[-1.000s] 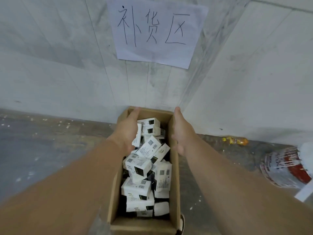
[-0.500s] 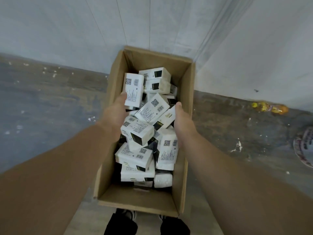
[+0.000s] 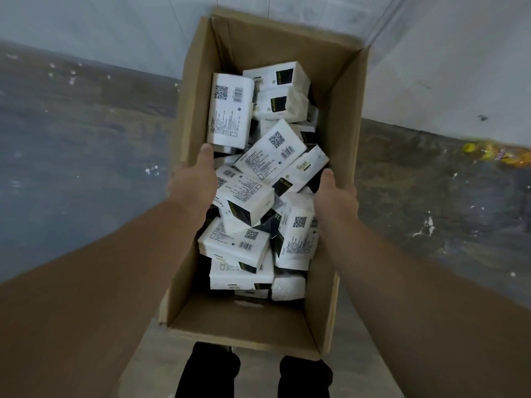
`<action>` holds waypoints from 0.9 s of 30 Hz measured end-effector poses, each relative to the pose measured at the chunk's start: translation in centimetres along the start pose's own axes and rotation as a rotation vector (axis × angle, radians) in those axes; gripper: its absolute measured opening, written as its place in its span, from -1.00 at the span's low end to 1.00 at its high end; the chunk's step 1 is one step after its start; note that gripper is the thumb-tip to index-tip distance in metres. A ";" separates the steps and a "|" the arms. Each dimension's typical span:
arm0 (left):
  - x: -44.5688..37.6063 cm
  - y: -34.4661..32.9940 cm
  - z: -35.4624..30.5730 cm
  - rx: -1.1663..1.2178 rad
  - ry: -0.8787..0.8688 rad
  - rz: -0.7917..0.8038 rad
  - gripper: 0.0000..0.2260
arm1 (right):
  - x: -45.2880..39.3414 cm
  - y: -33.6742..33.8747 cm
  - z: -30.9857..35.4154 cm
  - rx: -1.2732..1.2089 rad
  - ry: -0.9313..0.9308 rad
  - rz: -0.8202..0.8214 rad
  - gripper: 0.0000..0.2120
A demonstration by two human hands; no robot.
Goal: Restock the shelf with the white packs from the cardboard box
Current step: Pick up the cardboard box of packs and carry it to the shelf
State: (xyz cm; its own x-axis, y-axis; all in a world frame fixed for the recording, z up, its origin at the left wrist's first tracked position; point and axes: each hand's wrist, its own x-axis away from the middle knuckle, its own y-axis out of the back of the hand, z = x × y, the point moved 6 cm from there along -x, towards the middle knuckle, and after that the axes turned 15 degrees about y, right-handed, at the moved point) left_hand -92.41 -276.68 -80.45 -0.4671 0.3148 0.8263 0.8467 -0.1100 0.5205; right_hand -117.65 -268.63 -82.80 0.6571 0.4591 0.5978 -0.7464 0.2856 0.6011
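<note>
Starting at the left, a wide stretch of grey floor [image 3: 71, 156] speckled with white flecks lies open up to the pale wall [image 3: 86, 27] behind it. The left hand [image 3: 195, 182] clasps the left wall of the cardboard box [image 3: 342, 116] at about mid-length: the thumb lies over the rim inside, its tip just under an upright white pack, while the fingers go down the outer face and are hidden, so how tightly they curl cannot be told. The box is open-topped, its long axis running away from the person, and its far end sits close to the corner where two walls meet. Its near end is bare cardboard — the white packs [image 3: 244, 208] are heaped loosely from the middle to the far end, lying at all angles, some showing QR codes and barcodes, none rising above the rim. The right hand [image 3: 336, 202] grips the right wall opposite the left, thumb inside against the packs, fingers wrapped over the edge and out of sight. Below the box's near edge two dark shoes [image 3: 255, 372] show on the paler floor. Further right the floor is again open, marked by white splashes, with a blurred yellow object [image 3: 497, 152] lying at the foot of the right-hand wall, well apart from the box.
</note>
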 end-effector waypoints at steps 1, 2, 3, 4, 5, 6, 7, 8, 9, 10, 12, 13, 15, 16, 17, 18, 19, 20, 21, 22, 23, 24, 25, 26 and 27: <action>-0.5 0.0 0.2 -0.010 -0.003 -0.006 -0.24 | -0.2 -0.1 -0.4 0.020 0.000 -0.009 -0.26; -1.0 -0.1 0.5 -0.011 -0.001 -0.003 -0.23 | -0.3 -0.2 -0.6 0.052 0.000 -0.015 -0.26; -1.2 -0.3 0.7 -0.010 0.004 0.003 -0.22 | -0.4 -0.2 -0.8 0.088 -0.001 -0.017 -0.27; -1.5 -0.5 0.9 -0.009 0.012 0.009 -0.20 | -0.5 -0.2 -0.8 0.119 -0.004 -0.019 -0.27; -1.6 -0.7 1.1 -0.012 0.015 0.008 -0.18 | -0.5 -0.2 -0.9 0.148 -0.008 -0.020 -0.28; -1.8 -0.9 1.3 -0.025 0.018 -0.006 -0.16 | -0.5 -0.1 -0.9 0.171 -0.009 -0.021 -0.29; -1.9 -0.9 1.3 -0.049 0.013 -0.034 -0.16 | -0.5 -0.1 -0.9 0.193 -0.006 -0.022 -0.30; -2.0 -0.8 1.3 -0.082 0.012 -0.068 -0.19 | -0.5 -0.1 -0.8 0.210 -0.003 -0.025 -0.30; -2.2 -0.7 1.3 -0.106 0.015 -0.093 -0.23 | -0.5 -0.1 -0.9 0.222 -0.003 -0.027 -0.31; -2.5 -0.4 1.2 -0.119 0.023 -0.108 -0.26 | -0.6 -0.2 -1.0 0.226 -0.007 -0.029 -0.31; -2.9 0.0 1.1 -0.146 0.032 -0.124 -0.32 | -0.8 -0.4 -1.5 0.227 -0.010 -0.031 -0.30; -3.2 0.1 1.1 -0.171 0.023 -0.135 -0.34 | -0.8 -0.5 -1.7 0.221 -0.004 -0.030 -0.29; -3.7 -0.1 1.5 -0.196 0.008 -0.143 -0.37 | -0.4 -1.2 -2.0 0.196 0.024 -0.024 -0.27; -3.9 -0.3 1.8 -0.189 0.006 -0.137 -0.38 | -0.2 -1.7 -2.1 0.181 0.037 -0.015 -0.26; -3.9 -0.5 2.1 -0.180 -0.001 -0.125 -0.40 | 0.1 -2.2 -2.0 0.168 0.047 -0.005 -0.25; -4.1 -0.8 2.2 -0.170 -0.002 -0.106 -0.43 | 0.3 -2.6 -2.0 0.158 0.056 0.001 -0.25; -4.4 -1.0 2.3 -0.160 0.000 -0.092 -0.48 | 0.3 -2.9 -1.9 0.155 0.062 0.002 -0.26; -4.5 -1.1 2.2 -0.152 0.008 -0.086 -0.51 | 0.2 -3.1 -2.0 0.161 0.064 0.004 -0.27; -4.5 -1.2 2.1 -0.144 0.011 -0.085 -0.54 | 0.1 -3.2 -2.1 0.168 0.062 0.010 -0.28; -4.7 -1.2 2.1 -0.137 0.007 -0.091 -0.54 | 0.0 -3.2 -2.2 0.169 0.057 0.021 -0.30; -5.1 -1.4 2.0 -0.143 0.002 -0.101 -0.52 | -0.2 -3.3 -2.4 0.163 0.051 0.032 -0.32; -5.3 -1.7 2.0 -0.165 0.004 -0.110 -0.49 | -0.3 -3.4 -2.5 0.154 0.046 0.037 -0.36; -5.6 -2.0 2.0 -0.192 0.002 -0.123 -0.46 | -0.4 -3.4 -2.5 0.149 0.043 0.037 -0.40; -5.8 -2.2 1.9 -0.211 -0.005 -0.140 -0.47 | -0.6 -3.6 -2.4 0.149 0.042 0.036 -0.43; -6.1 -2.2 1.9 -0.216 -0.010 -0.160 -0.49 | -0.7 -3.7 -2.4 0.154 0.041 0.037 -0.46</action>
State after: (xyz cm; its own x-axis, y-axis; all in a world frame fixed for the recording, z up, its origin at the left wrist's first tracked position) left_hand -90.91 -276.57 -87.06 -0.5875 0.3537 0.7279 0.6873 -0.2567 0.6795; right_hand -115.61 -268.00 -86.73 0.6225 0.5019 0.6005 -0.7429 0.1375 0.6552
